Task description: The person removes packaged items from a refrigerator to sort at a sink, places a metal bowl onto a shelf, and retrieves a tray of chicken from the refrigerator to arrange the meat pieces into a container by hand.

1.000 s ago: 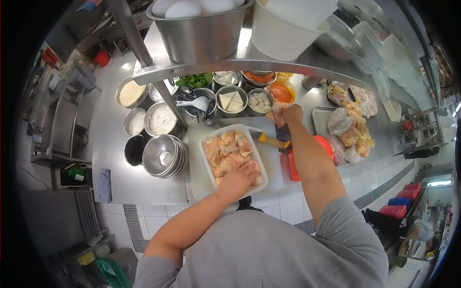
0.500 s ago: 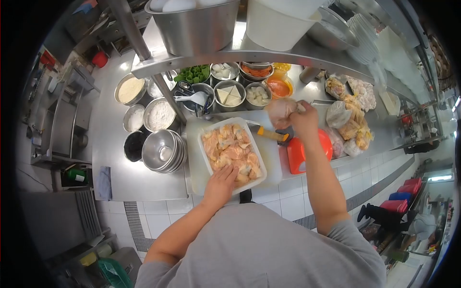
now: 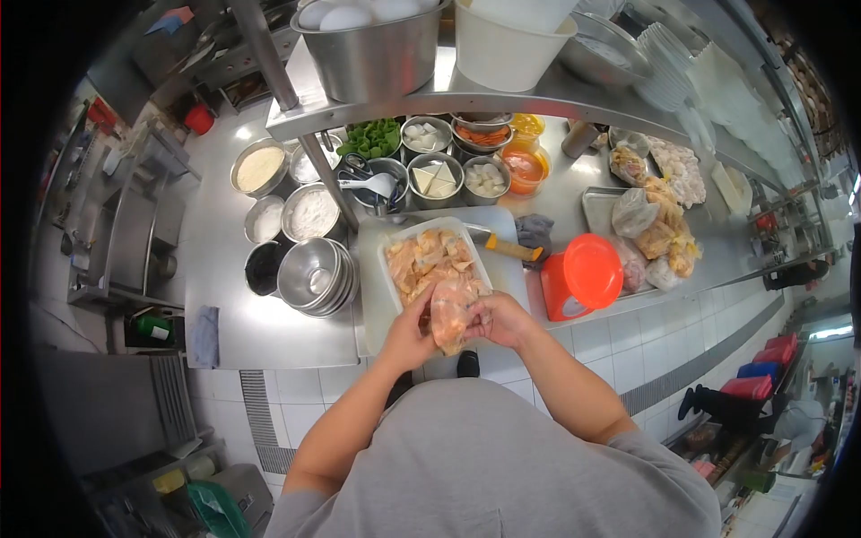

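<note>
A clear plastic bag of raw meat (image 3: 451, 316) is held between my two hands over the near edge of a white tray. My left hand (image 3: 411, 334) grips its left side, and my right hand (image 3: 500, 320) pinches it from the right. The white tray (image 3: 485, 266) is filled with pale pink meat pieces (image 3: 429, 257), its near end hidden behind the bag and hands. Under the tray lies a white cutting board (image 3: 507, 291). A knife with a yellow handle (image 3: 513, 249) rests beyond the tray's right side.
An orange kitchen scale (image 3: 583, 276) stands right of the board, near a dark cloth (image 3: 535, 230) and several bagged foods (image 3: 659, 220). Stacked steel bowls (image 3: 314, 276) sit to the left. Ingredient containers (image 3: 435, 177) line the back beneath a steel shelf (image 3: 430, 109).
My right hand has brought the bag from above the scale area to the tray's near edge. My left hand has left the meat in the tray and now grips the bag too.
</note>
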Available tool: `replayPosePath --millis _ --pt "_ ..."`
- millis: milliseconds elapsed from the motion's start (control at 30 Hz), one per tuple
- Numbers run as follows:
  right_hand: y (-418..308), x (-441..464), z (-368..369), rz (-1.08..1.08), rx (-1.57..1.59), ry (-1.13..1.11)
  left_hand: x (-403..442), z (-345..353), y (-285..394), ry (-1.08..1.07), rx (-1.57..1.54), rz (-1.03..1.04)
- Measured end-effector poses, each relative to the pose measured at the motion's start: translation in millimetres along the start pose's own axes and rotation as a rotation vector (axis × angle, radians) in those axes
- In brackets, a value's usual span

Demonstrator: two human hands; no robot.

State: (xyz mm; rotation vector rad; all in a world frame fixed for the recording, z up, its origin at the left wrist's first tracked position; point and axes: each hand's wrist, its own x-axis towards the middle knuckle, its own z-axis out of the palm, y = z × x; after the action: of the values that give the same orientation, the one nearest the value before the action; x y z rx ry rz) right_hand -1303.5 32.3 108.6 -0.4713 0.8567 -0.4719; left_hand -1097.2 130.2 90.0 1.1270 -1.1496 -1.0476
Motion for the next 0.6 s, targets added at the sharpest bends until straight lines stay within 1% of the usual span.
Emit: replayPosePath --millis 67,100,133,167,200,233,267,300,367,400,433,467,500,533,567,600 --pt "-0.2 2.3 -4.6 0.032 -0.013 0.016 12.8 -16.4 6.2 -0.189 0.201 -0.225" --pt "-9.4 -5.4 1.7 -0.052 -0.052 0.013 15.1 -22.6 3.3 -0.191 0.202 -0.225" --pt "-18.4 -11.3 5.4 -0.137 -0.093 0.009 17.5 -28.0 -1.0 -0.163 0.197 -0.269" --pt "-26.1 -15.5 2.3 -0.138 -0.093 0.009 18.1 -30.9 -5.5 -0.135 0.192 -0.313" --pt "-34.3 -20.2 -3.4 -0.176 -0.204 0.04 15.5 -26.5 2.9 -0.136 0.193 -0.312" --pt "-41.8 -25.0 -2.2 -0.214 -0.315 0.072 10.0 -16.5 19.5 -0.147 0.378 -0.167" --pt "-47.5 -28.3 1.4 -0.171 -0.448 0.124 5.2 -6.9 28.6 -0.156 0.561 -0.02" --pt "-40.0 -24.5 -2.4 -0.171 -0.448 0.123 1.5 1.2 24.8 -0.155 0.561 -0.019" --pt "-14.3 -3.9 -16.5 -0.462 -0.899 0.297 0.5 12.1 12.0 -0.138 0.85 0.35" --pt "-7.4 8.2 -23.2 -0.736 -1.143 0.208 8.1 13.2 8.0 -0.138 0.852 0.362" --pt "-4.4 6.0 -14.3 -0.74 -1.144 0.212 15.1 15.2 5.1 -0.171 0.788 0.302" --pt "2.2 2.4 -5.1 -0.796 -1.201 0.279 15.8 16.8 2.8 -0.203 0.722 0.236" --pt "7.6 -1.1 2.6 -0.853 -1.256 0.345 14.1 16.9 4.2 -0.202 0.723 0.236" --pt "13.5 1.8 1.1 -0.862 -1.255 0.345 15.5 15.3 8.7 -0.192 0.693 0.139" --pt "18.7 8.8 -2.6 -0.899 -1.14 0.401 18.8 12.8 13.3 -0.18 0.664 0.047" --pt "21.2 14.9 -4.6 -0.933 -1.022 0.454 19.2 8.8 20.6 -0.177 0.67 0.058"
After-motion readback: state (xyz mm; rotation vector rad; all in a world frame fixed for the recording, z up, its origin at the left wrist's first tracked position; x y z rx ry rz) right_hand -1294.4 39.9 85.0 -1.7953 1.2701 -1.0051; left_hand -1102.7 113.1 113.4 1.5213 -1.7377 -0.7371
